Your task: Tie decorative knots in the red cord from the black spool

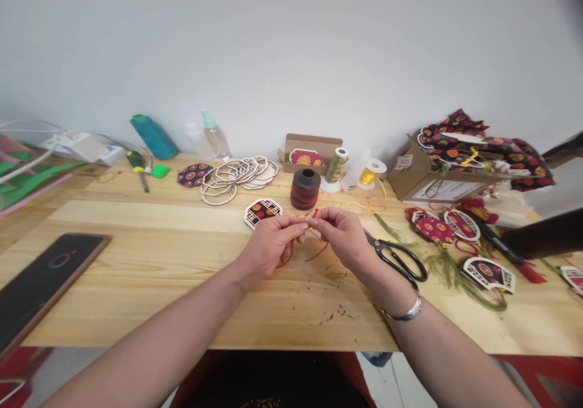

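My left hand (pixel 272 242) and my right hand (pixel 340 232) meet fingertip to fingertip over the middle of the table. Both are closed in a pinch on a thin red cord (pixel 321 252), whose loose ends hang below the fingers. The exact spot where they grip it is small and partly hidden. Just behind them stands a black spool wound with red cord (pixel 305 192). A patterned ornament with a pale cut-out frame (pixel 260 209) lies beyond my left hand. Black-handled scissors (pixel 395 256) rest beside my right wrist.
Pale cut-out frames (pixel 218 183) are piled at the back left, near a teal thread cone (pixel 153 136). A phone (pixel 45 280) lies at the left. Finished-looking tasselled ornaments (pixel 489 273) and a cardboard box (pixel 419 174) of fabric occupy the right. A yellow spool (pixel 371 172) stands behind.
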